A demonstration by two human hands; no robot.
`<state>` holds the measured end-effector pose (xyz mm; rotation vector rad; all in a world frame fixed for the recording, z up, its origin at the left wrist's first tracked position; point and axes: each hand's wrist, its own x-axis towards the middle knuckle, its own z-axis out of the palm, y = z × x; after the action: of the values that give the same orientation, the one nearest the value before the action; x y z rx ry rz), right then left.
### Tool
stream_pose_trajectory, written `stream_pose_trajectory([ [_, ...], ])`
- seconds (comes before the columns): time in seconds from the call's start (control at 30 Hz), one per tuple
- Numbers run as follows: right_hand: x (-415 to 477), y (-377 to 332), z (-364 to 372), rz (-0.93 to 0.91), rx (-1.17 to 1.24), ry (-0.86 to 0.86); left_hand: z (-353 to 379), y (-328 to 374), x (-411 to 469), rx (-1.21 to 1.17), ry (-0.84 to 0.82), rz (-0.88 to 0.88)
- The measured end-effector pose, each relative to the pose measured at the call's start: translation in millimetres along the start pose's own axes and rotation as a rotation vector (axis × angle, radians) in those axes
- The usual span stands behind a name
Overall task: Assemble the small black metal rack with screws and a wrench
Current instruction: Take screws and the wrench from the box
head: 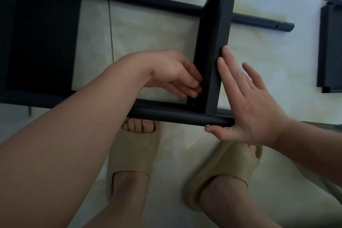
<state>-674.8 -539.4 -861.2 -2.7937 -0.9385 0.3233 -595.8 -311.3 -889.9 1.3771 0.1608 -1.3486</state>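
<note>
The black metal rack lies on its side on the pale tiled floor. Its upright shelf panel (pixel 221 39) meets the near round tube (pixel 166 114) at a corner with two small screw holes (pixel 191 104). My left hand (pixel 172 72) reaches inside the frame, its curled fingertips against the panel's inner face just above those holes. Whether they pinch a screw is hidden. My right hand (pixel 246 107) lies flat against the panel's outer face, fingers straight, thumb under the near tube. No wrench is in sight.
A second wide black shelf (pixel 40 33) fills the rack's left end. A far tube (pixel 262 22) sticks out to the right with an open end. A loose black panel (pixel 331 48) lies at the right edge. My feet in beige slippers (pixel 133 150) stand just before the near tube.
</note>
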Motion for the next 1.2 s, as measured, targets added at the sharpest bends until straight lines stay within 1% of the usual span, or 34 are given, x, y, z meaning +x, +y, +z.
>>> stream_pose_trajectory([
  [0.17, 0, 0, 0, 0.001, 0.015, 0.0, 3, 2, 7, 0.094, 0.038, -0.003],
  [0.3, 0, -1, -1, 0.007, 0.012, -0.002, 8, 1, 12, 0.227, 0.061, -0.018],
  [0.37, 0, -1, -1, 0.004, 0.012, -0.005, 9, 1, 14, 0.235, 0.052, -0.025],
  [0.67, 0, -1, 0, 0.006, 0.02, -0.002, 10, 4, 14, 0.192, -0.068, -0.094],
  [0.83, 0, -1, 0, 0.004, 0.028, -0.002, 12, 9, 15, 0.275, -0.116, -0.137],
  [1.03, -1, 0, 0, 0.0, 0.033, 0.003, 15, 16, 15, 0.316, -0.243, -0.202],
  [1.2, 0, 0, 1, -0.012, -0.013, 0.033, 16, 18, 16, 0.346, -0.267, -0.211],
])
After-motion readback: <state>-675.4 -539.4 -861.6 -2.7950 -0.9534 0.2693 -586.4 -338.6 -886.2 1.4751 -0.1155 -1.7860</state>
